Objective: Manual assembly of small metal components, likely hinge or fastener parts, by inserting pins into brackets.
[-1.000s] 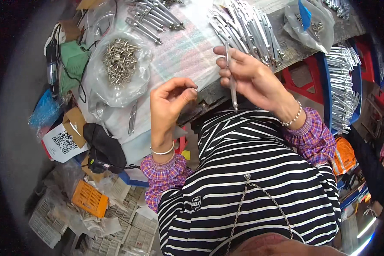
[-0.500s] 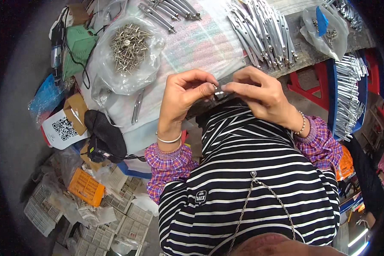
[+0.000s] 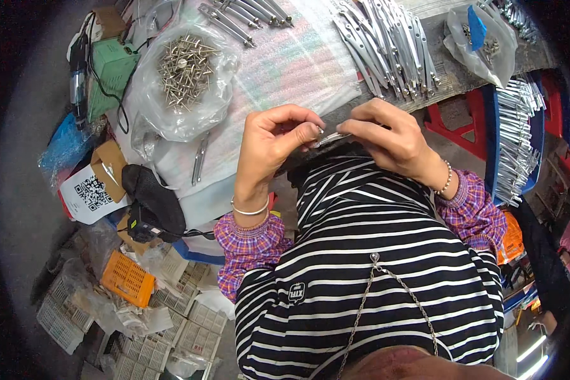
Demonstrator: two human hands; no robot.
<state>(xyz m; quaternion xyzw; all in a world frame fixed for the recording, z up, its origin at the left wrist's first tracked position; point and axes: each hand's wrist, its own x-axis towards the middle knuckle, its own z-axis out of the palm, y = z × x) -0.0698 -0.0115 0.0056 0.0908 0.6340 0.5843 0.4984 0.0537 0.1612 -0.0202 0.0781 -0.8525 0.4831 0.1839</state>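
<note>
"What's in that right hand (image 3: 391,136)?"
"Its grip pinches a slim metal strip (image 3: 333,137), between both hands by the bench (image 3: 446,82) edge; one end's hidden."
"And the left hand (image 3: 271,140)?"
"Pinched on a shiny bit (image 3: 321,131), too covered to name."

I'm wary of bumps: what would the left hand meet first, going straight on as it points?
Probably the slim silver metal strip pinched in the bare right hand, though depth there is unclear.
</note>
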